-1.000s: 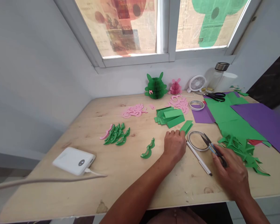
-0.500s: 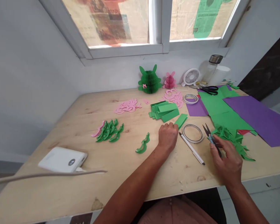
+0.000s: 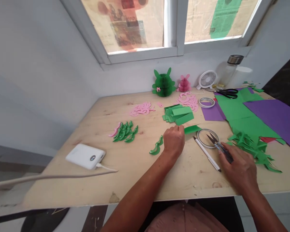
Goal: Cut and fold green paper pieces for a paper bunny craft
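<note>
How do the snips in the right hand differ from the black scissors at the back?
The snips are held in the right hand; the scissors lie on coloured paper. The snips point forward and left, blades parted; the scissors lie sideways, looped handles to the right. Both are cutting tools with dark parts.

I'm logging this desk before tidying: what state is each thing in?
Snips: in the right hand, blades parted
Green strip: folded, one end in the left hand
Power bank: lying flat, cable plugged in
Glass bottle: upright, lid on
Fan: upright; running or not unclear
Nearer tape roll: lying flat
Black scissors: lying flat; open or shut unclear
White pen: lying flat
</note>
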Demonstrator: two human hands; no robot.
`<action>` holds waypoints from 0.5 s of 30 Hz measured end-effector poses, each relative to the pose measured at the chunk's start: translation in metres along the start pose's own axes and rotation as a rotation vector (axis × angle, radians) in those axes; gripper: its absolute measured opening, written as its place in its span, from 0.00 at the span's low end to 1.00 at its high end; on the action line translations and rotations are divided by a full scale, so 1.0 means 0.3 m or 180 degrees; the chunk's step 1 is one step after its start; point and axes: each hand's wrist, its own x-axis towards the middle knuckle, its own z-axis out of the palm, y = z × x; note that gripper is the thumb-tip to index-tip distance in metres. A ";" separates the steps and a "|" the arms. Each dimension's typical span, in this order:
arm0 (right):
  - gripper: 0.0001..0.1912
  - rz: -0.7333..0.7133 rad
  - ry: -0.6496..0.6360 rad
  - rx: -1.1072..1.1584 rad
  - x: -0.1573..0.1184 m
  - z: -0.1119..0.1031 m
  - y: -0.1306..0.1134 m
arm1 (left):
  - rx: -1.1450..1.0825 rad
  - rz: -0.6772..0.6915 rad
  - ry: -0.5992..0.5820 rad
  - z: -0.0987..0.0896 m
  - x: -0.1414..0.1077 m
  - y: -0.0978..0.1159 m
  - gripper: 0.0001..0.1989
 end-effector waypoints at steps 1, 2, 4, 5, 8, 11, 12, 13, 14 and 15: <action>0.14 -0.0022 -0.0016 -0.0074 -0.001 0.003 0.002 | 0.0002 -0.0017 0.0014 -0.001 -0.005 -0.002 0.08; 0.14 -0.0050 -0.0046 -0.0135 -0.001 0.006 0.004 | -0.0002 -0.0039 0.0029 -0.002 -0.009 -0.005 0.09; 0.14 -0.0128 -0.0109 -0.0206 -0.002 0.010 0.006 | -0.0029 -0.0091 0.0063 -0.004 -0.015 -0.012 0.08; 0.14 -0.0162 -0.0137 -0.0226 -0.001 0.011 0.007 | -0.0050 -0.0121 0.0086 -0.006 -0.018 -0.017 0.08; 0.15 -0.0218 -0.0171 -0.0286 -0.001 0.012 0.009 | -0.0128 -0.0202 0.0182 -0.018 -0.027 -0.035 0.07; 0.17 -0.0261 -0.0210 -0.0349 -0.001 0.016 0.010 | -0.0219 -0.0251 0.0304 -0.037 -0.044 -0.054 0.07; 0.18 -0.0270 -0.0223 -0.0355 0.000 0.017 0.010 | -0.0254 -0.0262 0.0348 -0.045 -0.053 -0.060 0.08; 0.18 -0.0273 -0.0239 -0.0347 0.001 0.016 0.008 | -0.0291 -0.0271 0.0394 -0.052 -0.063 -0.066 0.08; 0.18 -0.0257 -0.0236 -0.0325 0.003 0.012 0.005 | -0.0331 -0.0276 0.0439 -0.059 -0.075 -0.070 0.09; 0.18 -0.0207 -0.0199 -0.0289 0.007 0.006 0.000 | -0.0372 -0.0278 0.0481 -0.066 -0.087 -0.075 0.09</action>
